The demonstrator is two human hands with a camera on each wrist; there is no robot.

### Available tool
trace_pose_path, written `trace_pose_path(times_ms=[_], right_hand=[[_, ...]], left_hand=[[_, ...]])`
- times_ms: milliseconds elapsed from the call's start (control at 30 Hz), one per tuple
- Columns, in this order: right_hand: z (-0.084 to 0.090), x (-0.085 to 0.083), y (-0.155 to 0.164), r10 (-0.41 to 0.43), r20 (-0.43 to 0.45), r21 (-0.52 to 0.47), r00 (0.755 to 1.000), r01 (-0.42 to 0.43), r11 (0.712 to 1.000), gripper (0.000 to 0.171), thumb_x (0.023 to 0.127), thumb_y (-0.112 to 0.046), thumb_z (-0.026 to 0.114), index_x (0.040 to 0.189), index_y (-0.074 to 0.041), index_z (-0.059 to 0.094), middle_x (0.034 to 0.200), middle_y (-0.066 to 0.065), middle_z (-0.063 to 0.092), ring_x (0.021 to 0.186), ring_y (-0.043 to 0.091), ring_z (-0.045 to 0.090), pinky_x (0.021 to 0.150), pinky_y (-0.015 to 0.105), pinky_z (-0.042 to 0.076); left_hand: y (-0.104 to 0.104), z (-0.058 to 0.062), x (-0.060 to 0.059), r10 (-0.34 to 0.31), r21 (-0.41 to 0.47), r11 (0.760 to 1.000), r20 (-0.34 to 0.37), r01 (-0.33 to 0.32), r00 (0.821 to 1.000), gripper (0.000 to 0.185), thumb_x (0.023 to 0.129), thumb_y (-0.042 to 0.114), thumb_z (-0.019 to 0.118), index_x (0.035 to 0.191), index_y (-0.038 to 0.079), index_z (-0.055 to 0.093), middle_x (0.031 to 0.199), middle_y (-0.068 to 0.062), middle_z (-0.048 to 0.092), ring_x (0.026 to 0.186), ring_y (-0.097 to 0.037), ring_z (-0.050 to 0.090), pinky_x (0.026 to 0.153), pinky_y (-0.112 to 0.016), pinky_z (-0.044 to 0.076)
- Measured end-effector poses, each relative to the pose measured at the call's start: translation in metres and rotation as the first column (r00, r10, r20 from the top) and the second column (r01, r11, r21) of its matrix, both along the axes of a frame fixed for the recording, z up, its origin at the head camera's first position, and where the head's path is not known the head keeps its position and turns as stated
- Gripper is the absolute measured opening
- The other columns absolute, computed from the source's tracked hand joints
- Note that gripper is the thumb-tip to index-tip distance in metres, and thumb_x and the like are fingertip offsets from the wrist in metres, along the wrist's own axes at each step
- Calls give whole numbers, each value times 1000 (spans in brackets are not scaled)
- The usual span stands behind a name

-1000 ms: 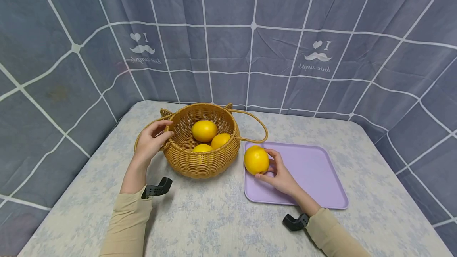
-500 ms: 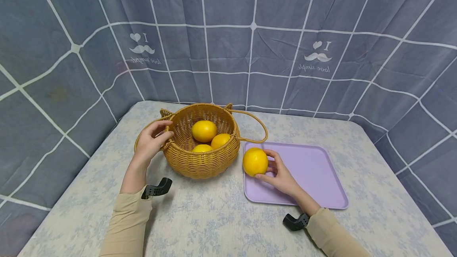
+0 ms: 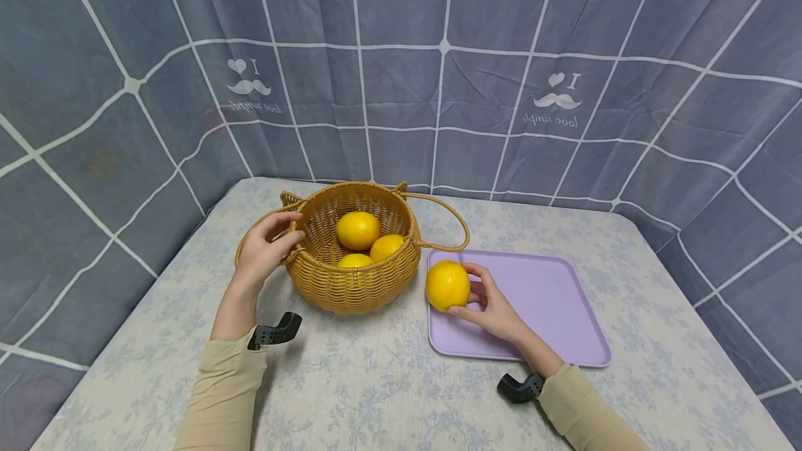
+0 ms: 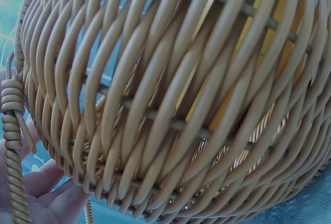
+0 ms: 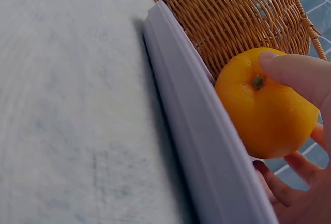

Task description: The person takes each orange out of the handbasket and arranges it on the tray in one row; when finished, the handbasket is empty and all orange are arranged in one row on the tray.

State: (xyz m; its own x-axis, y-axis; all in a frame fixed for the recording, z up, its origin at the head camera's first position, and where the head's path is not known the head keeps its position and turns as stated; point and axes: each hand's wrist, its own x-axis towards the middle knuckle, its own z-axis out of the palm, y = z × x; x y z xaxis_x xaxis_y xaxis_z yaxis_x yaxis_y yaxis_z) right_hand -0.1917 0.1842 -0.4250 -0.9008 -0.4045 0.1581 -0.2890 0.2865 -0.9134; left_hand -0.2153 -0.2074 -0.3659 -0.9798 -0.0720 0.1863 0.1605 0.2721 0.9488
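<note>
The right hand (image 3: 495,308) curls round an orange (image 3: 447,285) at the lilac tray's (image 3: 551,298) left edge. The left hand (image 3: 266,249) grips the wicker basket's (image 3: 351,284) rim

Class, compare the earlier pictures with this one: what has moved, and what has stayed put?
The right hand, holding the orange, carried it slightly left and down, towards the purple tray's near-left edge. The left hand stayed on the basket rim; the three oranges inside have not shifted.
</note>
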Motion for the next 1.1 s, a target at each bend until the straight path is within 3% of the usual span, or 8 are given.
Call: trace_pose_path(times_ms=[167, 467, 667, 800, 1000, 1100], right_hand=[[1, 0, 1, -2, -6, 23, 1000, 3, 1000, 79, 79, 0, 73, 141, 3, 24, 140, 26, 33, 103, 36, 55, 87, 48, 49], [0, -2, 3, 7, -23, 16, 1000, -7, 1000, 82, 77, 2, 74, 141, 4, 23, 141, 26, 28, 109, 40, 52, 85, 37, 52], [2, -3, 6, 9, 11, 27, 1000, -9, 1000, 83, 77, -2, 75, 142, 3, 24, 144, 24, 27, 109, 40, 52, 88, 46, 50], [10, -2, 11, 14, 40, 100, 999, -18, 995, 82, 78, -7, 76, 142, -2, 26, 144, 25, 27, 107, 40, 52, 91, 54, 46], [9, -13, 33, 71, -38, 215, 997, -61, 975, 74, 79, -19, 77, 139, -7, 36, 139, 18, 31, 121, 42, 43, 95, 53, 43], [21, -15, 40, 85, -70, 237, 994, -66, 969, 67, 80, -20, 76, 136, -6, 42, 138, 14, 38, 121, 41, 43, 96, 54, 42]], left_hand=[[0, 0, 0, -5, 1, 1000, -9, 5, 1000, 42, 92, 16, 61, 130, 2, 52, 143, -11, 39, 133, -27, 33, 106, -43, 34], [-1, -1, -1, -4, 6, 1000, 5, 4, 1000, 42, 91, 15, 61, 130, 2, 52, 143, -11, 39, 133, -27, 33, 106, -43, 34], [-1, 0, 0, -2, 2, 1000, 0, 2, 1000, 42, 91, 15, 61, 130, 2, 52, 143, -11, 39, 133, -27, 34, 106, -42, 34], [0, 1, 1, 0, -1, 1000, -5, 0, 1000, 42, 91, 16, 61, 130, 2, 53, 142, -11, 40, 133, -27, 34, 106, -43, 34], [0, 1, 1, 1, -2, 1000, -6, -1, 1000, 42, 91, 17, 62, 129, 1, 53, 141, -11, 41, 133, -27, 34, 106, -42, 34], [0, 1, 1, 1, 0, 1000, -8, -1, 1000, 42, 91, 17, 62, 129, 1, 53, 141, -11, 42, 133, -26, 34, 106, -42, 34]])
